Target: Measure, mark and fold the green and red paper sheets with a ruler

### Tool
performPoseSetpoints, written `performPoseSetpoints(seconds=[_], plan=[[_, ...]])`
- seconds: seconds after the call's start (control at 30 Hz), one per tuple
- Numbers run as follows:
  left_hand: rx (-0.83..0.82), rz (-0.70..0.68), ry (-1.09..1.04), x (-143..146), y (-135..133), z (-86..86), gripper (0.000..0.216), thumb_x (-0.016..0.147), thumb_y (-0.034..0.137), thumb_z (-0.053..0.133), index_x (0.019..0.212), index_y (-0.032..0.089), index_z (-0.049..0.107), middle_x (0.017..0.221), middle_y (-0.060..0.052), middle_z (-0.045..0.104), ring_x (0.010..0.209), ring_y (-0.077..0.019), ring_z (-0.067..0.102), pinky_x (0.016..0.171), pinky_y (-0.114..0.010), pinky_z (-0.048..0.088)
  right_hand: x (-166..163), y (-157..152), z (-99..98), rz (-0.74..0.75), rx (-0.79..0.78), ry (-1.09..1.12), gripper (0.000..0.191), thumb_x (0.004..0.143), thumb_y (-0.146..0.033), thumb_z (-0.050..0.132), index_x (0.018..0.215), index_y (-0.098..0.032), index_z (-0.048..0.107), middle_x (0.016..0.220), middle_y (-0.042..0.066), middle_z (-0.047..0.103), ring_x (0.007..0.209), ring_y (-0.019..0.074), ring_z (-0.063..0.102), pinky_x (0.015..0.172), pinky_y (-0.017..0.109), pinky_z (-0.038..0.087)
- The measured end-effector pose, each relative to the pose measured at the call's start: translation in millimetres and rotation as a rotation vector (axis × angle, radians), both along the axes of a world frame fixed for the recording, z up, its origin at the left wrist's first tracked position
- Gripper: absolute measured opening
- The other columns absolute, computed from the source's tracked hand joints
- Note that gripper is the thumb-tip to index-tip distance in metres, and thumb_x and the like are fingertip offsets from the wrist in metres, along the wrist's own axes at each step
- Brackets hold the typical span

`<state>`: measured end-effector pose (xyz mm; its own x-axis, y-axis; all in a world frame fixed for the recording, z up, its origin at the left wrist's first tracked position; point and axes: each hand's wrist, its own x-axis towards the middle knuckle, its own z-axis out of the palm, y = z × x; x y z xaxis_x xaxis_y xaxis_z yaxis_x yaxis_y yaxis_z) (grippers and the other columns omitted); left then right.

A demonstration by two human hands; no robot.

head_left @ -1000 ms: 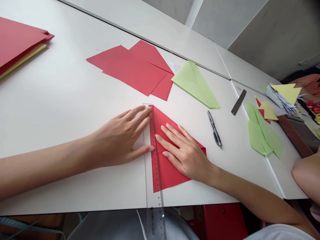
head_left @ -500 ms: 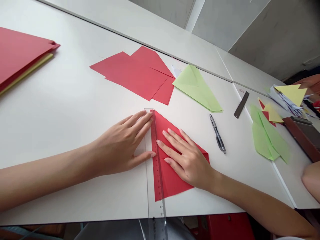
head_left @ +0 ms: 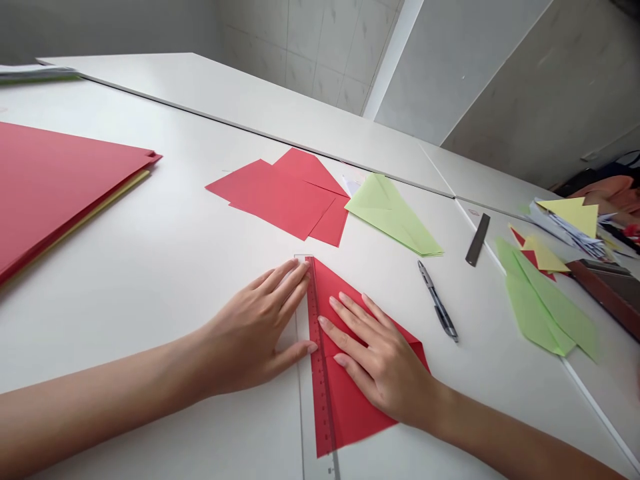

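A folded piece of red paper [head_left: 357,413] lies on the white table in front of me. Along its left edge runs a clear ruler [head_left: 323,400], overlapping the paper, its lower end cut off by the frame. My left hand [head_left: 260,327] rests on the ruler's left side, fingertips near its top end and thumb on it lower down. Flat on the red paper, just right of the ruler, lies my right hand [head_left: 380,357] with its fingers stretched out. Neither hand is closed around anything.
Red sheets [head_left: 285,200] and a folded light green paper [head_left: 393,217] lie farther back. To the right are a pen [head_left: 438,301], a dark strip [head_left: 478,240] and another green folded paper [head_left: 537,300]. A large red paper stack [head_left: 60,193] lies left. Part of another person shows at far right.
The camera view has tilted up, so everything sits lower in the picture and more of the table's far side shows. Both hands, the ruler and the paper keep their places relative to each other.
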<state>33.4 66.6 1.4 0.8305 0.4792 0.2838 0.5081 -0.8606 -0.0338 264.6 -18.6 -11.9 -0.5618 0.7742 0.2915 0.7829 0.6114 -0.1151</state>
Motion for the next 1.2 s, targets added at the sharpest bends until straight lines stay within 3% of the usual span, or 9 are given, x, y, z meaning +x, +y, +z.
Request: performPoseSetpoints(seconds=[0.53,1.2], plan=[[-0.017,-0.003,-0.039,-2.5,-0.3,-3.0,0.078,0.095,0.055,0.047,0.145,-0.004,0.039,0.153,-0.025,0.036,0.141,-0.0396,0.039,0.109,-0.049,0.045,-0.9,1.6,3.1,0.013,-0.022,0.019,0.046,0.102,-0.022,0.04,0.145,-0.004,0.044,0.151,0.008,0.047,0.146,0.0231,0.033,0.121,0.05,0.032],[0.09,0.018,0.005,-2.5,-0.7,-3.3,0.076,0.097,0.055,0.041,0.144,-0.004,0.041,0.153,-0.023,0.034,0.14,-0.0375,0.04,0.104,-0.046,0.051,-1.1,2.3,-0.9,0.021,-0.017,0.008,0.048,0.101,-0.02,0.04,0.146,-0.005,0.041,0.153,0.007,0.044,0.148,0.0232,0.03,0.121,0.05,0.032]])
